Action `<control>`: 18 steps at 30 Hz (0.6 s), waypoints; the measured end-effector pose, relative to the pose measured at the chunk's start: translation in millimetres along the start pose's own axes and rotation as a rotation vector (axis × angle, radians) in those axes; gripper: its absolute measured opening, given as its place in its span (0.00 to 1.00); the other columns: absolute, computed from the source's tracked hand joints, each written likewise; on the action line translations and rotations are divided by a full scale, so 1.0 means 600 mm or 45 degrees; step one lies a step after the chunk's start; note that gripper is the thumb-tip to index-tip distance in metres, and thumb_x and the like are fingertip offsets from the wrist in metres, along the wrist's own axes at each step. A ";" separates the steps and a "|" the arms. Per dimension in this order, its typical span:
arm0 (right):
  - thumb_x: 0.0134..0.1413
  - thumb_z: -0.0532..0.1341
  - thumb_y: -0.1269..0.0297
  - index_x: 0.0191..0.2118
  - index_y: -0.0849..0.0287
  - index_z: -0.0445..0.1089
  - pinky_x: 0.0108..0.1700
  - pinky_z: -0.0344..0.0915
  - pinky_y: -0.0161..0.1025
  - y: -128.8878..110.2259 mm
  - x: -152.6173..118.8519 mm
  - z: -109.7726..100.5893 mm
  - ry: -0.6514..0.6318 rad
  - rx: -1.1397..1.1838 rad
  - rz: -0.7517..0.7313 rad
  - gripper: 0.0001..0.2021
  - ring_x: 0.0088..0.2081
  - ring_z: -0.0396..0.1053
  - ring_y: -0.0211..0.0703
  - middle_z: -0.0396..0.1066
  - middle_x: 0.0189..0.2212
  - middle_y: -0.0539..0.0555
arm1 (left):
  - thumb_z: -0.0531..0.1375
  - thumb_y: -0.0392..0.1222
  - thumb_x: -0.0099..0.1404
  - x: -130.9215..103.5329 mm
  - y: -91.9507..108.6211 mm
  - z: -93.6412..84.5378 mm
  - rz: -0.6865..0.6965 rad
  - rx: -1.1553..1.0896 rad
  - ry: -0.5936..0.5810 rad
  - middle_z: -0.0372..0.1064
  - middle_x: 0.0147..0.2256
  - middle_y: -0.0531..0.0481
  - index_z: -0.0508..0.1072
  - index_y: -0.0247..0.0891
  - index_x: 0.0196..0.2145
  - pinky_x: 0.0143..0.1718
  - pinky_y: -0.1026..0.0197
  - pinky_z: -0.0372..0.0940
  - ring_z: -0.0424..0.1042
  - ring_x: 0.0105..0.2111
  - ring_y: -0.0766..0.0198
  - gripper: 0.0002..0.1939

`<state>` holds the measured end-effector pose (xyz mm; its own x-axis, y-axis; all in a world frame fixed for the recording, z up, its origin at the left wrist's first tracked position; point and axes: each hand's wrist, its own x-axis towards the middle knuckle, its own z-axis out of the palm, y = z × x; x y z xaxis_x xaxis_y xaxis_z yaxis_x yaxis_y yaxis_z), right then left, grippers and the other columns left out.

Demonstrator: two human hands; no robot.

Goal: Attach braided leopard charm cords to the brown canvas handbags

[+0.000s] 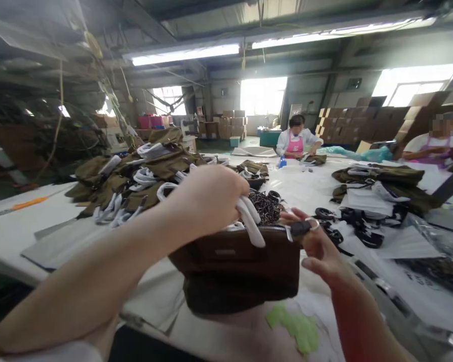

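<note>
A dark brown bag point(245, 269) with a metal zipper along its top stands at the table's near side. My left hand point(215, 198) is closed over the white-wrapped handle point(252, 221) above the zipper. At the bag's right end, my right hand point(319, 249) has its thumb spread away from its fingers. Those fingers reach behind a dark tab point(300, 229) at the zipper's end; whether they touch it I cannot tell. A pale ring shows on one finger. Just behind the bag lies a heap of small dark metal hooks point(264, 207).
Olive bags with white-wrapped handles point(147, 173) are piled at left, more bags point(377, 181) at right. Black straps point(357, 221), a green scrap point(296, 324) and an orange cutter point(28, 202) lie on the table point(7, 234). Two co-workers point(296, 141) sit across it.
</note>
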<state>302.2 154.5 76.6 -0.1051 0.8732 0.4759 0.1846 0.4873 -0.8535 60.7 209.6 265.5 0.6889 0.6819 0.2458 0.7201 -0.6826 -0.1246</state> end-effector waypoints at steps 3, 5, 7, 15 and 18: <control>0.46 0.72 0.52 0.61 0.52 0.60 0.51 0.68 0.48 -0.008 -0.055 0.005 -0.194 0.002 0.217 0.37 0.51 0.71 0.54 0.72 0.50 0.60 | 0.61 0.34 0.52 -0.009 0.043 0.047 0.227 -0.448 -0.214 0.77 0.29 0.50 0.80 0.41 0.35 0.31 0.63 0.64 0.74 0.30 0.58 0.12; 0.51 0.70 0.57 0.53 0.55 0.68 0.43 0.70 0.42 0.011 -0.084 0.007 -0.155 -0.016 0.372 0.24 0.40 0.74 0.48 0.75 0.40 0.56 | 0.64 0.37 0.53 -0.011 0.044 0.066 0.364 -0.697 -0.291 0.78 0.36 0.50 0.78 0.42 0.47 0.34 0.64 0.65 0.75 0.33 0.59 0.21; 0.51 0.69 0.58 0.44 0.56 0.72 0.37 0.70 0.39 0.043 -0.107 0.001 -0.030 0.087 0.439 0.15 0.34 0.73 0.44 0.75 0.35 0.53 | 0.66 0.44 0.54 -0.005 0.022 0.085 0.467 -0.912 -0.363 0.78 0.42 0.49 0.70 0.43 0.58 0.39 0.64 0.66 0.76 0.38 0.58 0.32; 0.42 0.72 0.57 0.39 0.50 0.70 0.44 0.70 0.46 0.126 -0.149 -0.064 0.658 0.490 0.456 0.17 0.38 0.73 0.47 0.76 0.35 0.50 | 0.55 0.60 0.65 0.008 -0.070 0.201 0.113 -1.432 -0.512 0.77 0.46 0.45 0.77 0.38 0.49 0.55 0.54 0.64 0.72 0.50 0.49 0.27; 0.41 0.71 0.56 0.37 0.50 0.70 0.43 0.71 0.47 0.120 -0.157 -0.077 0.780 0.396 0.489 0.16 0.37 0.74 0.48 0.76 0.33 0.51 | 0.60 0.52 0.65 -0.024 -0.040 0.216 0.287 -1.420 -0.701 0.76 0.48 0.49 0.76 0.42 0.51 0.52 0.59 0.66 0.72 0.49 0.52 0.20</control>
<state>370.6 107.3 -20.1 0.4846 0.8700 0.0908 -0.1925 0.2073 -0.9591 44.4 249.9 140.2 0.9232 0.3577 -0.1402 0.3063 -0.4650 0.8306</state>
